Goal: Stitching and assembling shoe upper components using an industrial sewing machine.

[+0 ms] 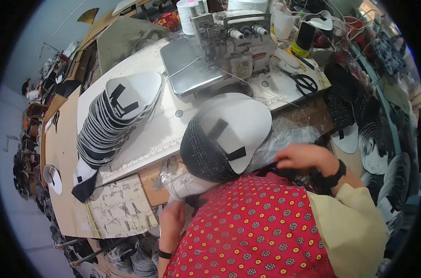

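Observation:
A thick stack of white and black slipper pieces (240, 123) leans between my lap and the table's front edge, on crumpled clear plastic (284, 139). To its right is my right hand (301, 156), fingers curled together beside the plastic; what they hold, if anything, is hidden. Low at the left side of my red patterned apron (252, 227), my left hand (172, 215) hangs near the table edge, its fingers blurred. Another long row of overlapping slipper pieces (106, 123) lies fanned out on the white table to the left. Neither hand touches the stacks.
An overlock sewing machine (240, 51) stands at the back with a metal plate (187, 67) beside it. Black scissors (303, 83) lie right of it. Thread cones (192, 16) are behind. More stacked pieces (375, 148) sit at the far right, and a cardboard sheet (120, 208) lies front left.

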A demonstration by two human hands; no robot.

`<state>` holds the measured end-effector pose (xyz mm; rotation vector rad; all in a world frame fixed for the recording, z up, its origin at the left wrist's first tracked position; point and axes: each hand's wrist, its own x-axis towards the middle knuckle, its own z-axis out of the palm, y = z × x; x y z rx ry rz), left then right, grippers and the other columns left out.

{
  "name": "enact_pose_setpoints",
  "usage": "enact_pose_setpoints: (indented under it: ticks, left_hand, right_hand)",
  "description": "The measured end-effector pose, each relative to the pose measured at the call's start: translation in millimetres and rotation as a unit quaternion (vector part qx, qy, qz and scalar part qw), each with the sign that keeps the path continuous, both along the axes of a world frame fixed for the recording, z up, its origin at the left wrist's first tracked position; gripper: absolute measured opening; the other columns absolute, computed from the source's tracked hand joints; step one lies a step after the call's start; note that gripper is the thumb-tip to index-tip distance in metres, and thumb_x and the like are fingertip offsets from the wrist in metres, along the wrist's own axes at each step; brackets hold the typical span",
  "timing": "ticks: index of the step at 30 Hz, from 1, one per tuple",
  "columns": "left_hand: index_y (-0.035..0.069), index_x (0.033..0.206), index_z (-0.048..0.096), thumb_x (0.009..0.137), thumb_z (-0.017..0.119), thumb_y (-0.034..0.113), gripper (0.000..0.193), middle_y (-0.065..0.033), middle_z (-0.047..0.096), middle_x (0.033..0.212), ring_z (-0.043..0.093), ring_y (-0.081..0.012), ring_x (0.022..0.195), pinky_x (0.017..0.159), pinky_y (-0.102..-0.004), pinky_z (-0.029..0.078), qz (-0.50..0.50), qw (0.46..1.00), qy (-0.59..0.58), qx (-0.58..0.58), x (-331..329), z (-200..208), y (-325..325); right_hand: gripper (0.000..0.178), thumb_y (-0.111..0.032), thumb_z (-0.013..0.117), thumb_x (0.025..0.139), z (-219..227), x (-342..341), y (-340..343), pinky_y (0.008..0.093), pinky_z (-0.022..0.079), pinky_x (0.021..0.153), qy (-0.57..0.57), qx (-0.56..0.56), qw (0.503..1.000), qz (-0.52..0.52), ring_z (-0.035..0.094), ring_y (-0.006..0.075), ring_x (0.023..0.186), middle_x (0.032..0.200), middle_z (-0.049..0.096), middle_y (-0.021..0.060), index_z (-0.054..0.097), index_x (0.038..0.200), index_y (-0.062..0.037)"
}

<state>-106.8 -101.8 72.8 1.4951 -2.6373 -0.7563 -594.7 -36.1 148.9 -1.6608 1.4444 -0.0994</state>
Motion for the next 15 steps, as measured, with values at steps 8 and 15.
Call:
enact_pose_setpoints:
  ticks: [8, 15]
  left_hand:
    - [0.003, 0.092, 0.072, 0.086, 0.066, 0.002, 0.008, -0.0049, 0.070, 0.080, 0.064, -0.0119, 0.070, 0.065, -0.0272, 0.051, 0.113, 0.963, 0.238, -0.048, 15, 148, -42]
    - [0.008, 0.090, 0.060, 0.096, 0.058, 0.021, 0.015, -0.0009, 0.059, 0.076, 0.056, -0.0141, 0.069, 0.065, -0.0301, 0.047, 0.110, 0.661, 0.741, 0.044, 62, 304, -105]
  right_hand:
    - [0.048, -0.013, 0.079, 0.069, 21, 45, -147, 0.0393, 0.044, 0.092, 0.057, -0.441, 0.896, 0.013, 0.053, 0.0360, 0.111, 0.113, 0.057, 0.0153, 0.059, 0.112, -0.0048]
    - [0.060, -0.009, 0.085, 0.057, 4, 64, -151, 0.0458, 0.042, 0.090, 0.055, -0.462, 0.885, 0.033, 0.049, 0.0372, 0.105, 0.107, 0.052, 0.0137, 0.054, 0.108, -0.0060]
